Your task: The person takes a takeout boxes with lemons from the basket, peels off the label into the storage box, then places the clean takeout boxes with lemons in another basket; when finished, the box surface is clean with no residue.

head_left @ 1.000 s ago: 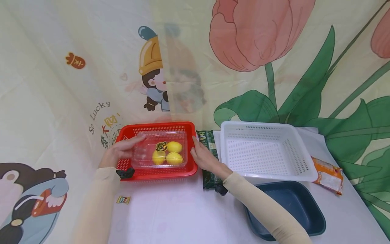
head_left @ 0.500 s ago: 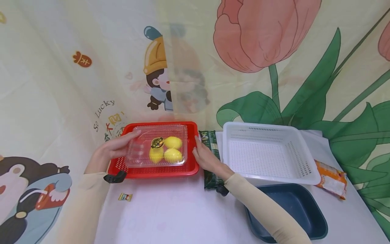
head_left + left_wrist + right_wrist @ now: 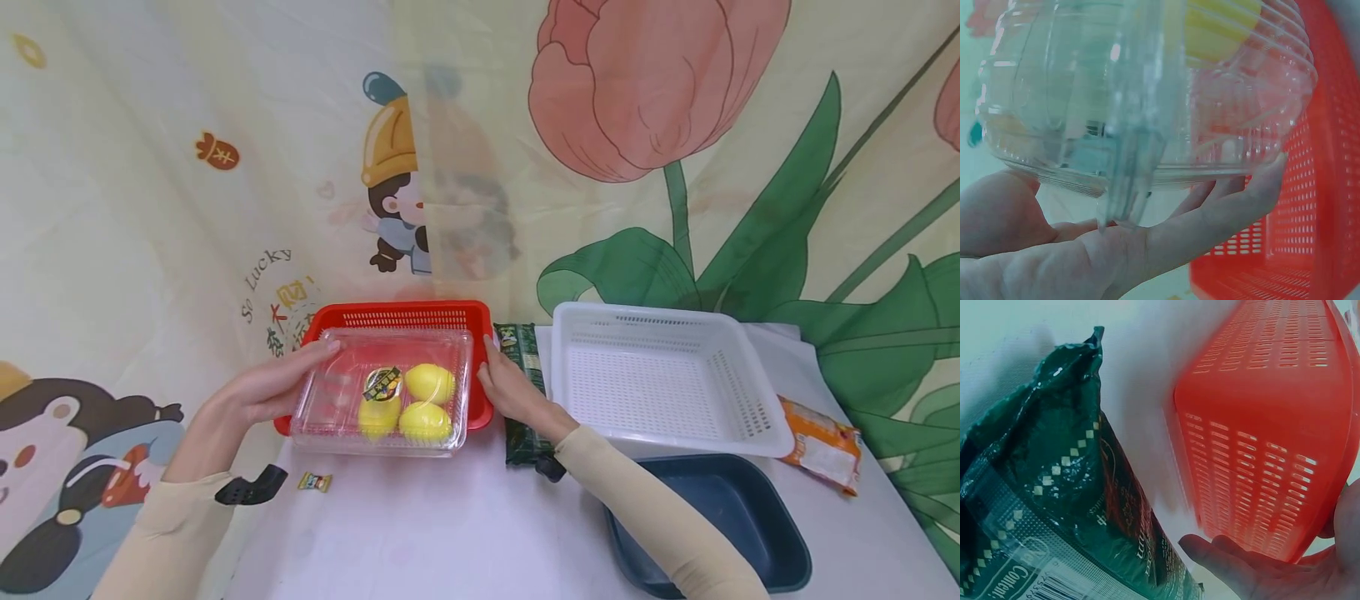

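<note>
My left hand (image 3: 258,392) grips a clear plastic clamshell box (image 3: 330,421) by its left end. Inside it lie three yellow lemons (image 3: 427,422), and a dark round label sits on the lid. The box is above a red perforated basket (image 3: 397,310) and overhangs its front rim. In the left wrist view, fingers (image 3: 1210,231) curve under the box (image 3: 1085,94). My right hand (image 3: 513,387) holds the right rim of the red basket. In the right wrist view, its fingers (image 3: 1229,565) lie along the outer wall of the basket (image 3: 1266,406); the thumb is mostly hidden.
A green packet (image 3: 519,446) lies just right of the red basket, partly under my right wrist. Further right are a white perforated basket (image 3: 637,379), a dark blue tray (image 3: 720,508) and an orange packet (image 3: 825,446). A small wrapped sweet (image 3: 314,482) lies front left.
The clamshell box has risen out of the red basket and come toward me, past its front rim, with my left hand. My right hand stays on the basket rim.
</note>
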Demonstrator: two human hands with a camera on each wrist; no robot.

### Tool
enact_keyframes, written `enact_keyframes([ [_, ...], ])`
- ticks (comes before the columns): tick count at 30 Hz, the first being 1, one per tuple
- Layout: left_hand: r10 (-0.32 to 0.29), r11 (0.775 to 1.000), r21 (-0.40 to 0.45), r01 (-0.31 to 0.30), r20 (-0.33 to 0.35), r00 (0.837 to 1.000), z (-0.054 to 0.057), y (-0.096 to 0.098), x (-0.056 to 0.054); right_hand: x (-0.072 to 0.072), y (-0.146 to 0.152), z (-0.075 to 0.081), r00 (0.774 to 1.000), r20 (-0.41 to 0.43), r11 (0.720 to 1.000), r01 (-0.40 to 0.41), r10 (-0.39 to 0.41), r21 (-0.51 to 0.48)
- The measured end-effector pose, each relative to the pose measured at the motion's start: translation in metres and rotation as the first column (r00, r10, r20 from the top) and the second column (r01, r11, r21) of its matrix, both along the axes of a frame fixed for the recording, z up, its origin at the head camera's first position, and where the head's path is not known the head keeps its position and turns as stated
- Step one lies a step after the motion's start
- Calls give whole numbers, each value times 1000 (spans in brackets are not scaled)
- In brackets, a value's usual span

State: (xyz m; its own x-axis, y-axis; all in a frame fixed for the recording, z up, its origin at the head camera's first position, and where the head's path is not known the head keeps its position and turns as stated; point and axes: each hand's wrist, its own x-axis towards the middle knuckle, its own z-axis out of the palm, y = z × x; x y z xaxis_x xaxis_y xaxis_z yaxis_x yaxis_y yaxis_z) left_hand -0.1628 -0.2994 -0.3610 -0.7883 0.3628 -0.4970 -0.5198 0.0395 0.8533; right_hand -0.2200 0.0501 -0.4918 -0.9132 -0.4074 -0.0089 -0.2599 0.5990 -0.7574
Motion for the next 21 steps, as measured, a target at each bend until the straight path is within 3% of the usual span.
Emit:
enact_keyframes([
  [7, -54, 998, 20, 55, -39, 998, 7, 9, 37, -1, 0, 1, 997, -82, 999, -11, 14, 35],
  [15, -34, 999, -39, 33, -39, 999, 8, 27, 76, -1, 5, 0, 987, -113, 991, -119, 111, -67],
  [21, 16, 995, -93, -18, -29, 999, -6, 31, 100, -1, 3, 1, 991, -115, 997, -72, 69, -19],
])
